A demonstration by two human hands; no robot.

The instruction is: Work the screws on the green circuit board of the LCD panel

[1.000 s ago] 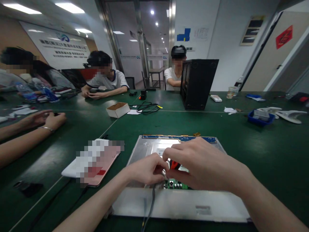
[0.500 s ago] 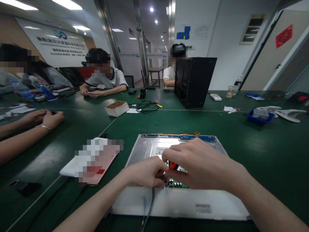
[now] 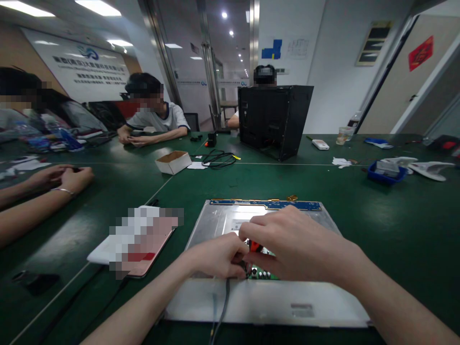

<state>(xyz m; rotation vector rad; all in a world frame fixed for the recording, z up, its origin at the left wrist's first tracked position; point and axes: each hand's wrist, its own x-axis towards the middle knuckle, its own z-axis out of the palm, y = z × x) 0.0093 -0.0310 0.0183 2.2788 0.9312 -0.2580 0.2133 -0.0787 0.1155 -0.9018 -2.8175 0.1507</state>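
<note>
A flat metal display panel (image 3: pixel 262 302) lies before me with its back up. A blue circuit strip (image 3: pixel 237 204) runs along its far edge, and a green circuit board (image 3: pixel 264 275) shows at its middle beneath my hands. My right hand (image 3: pixel 283 244) is closed around a red-and-black handle, apparently a screwdriver (image 3: pixel 255 246), above the green board; its tip is hidden. Fingers pinched, my left hand (image 3: pixel 226 256) rests at the board's left side, touching my right fingertips. What it grips is hidden. A dark cable (image 3: pixel 226 302) comes out below it toward me.
A pink phone (image 3: pixel 158 247) and a white device lie left of the panel. Beyond stand a small open box (image 3: pixel 174 163), a coiled black cable (image 3: pixel 217 158) and a large black computer case (image 3: pixel 275 120). Other people sit around the green table. A blue tray (image 3: pixel 386 173) is at right.
Across the table, the black case has turned and shifted left, covering more of the person behind it. My two hands stay almost where they were over the board.
</note>
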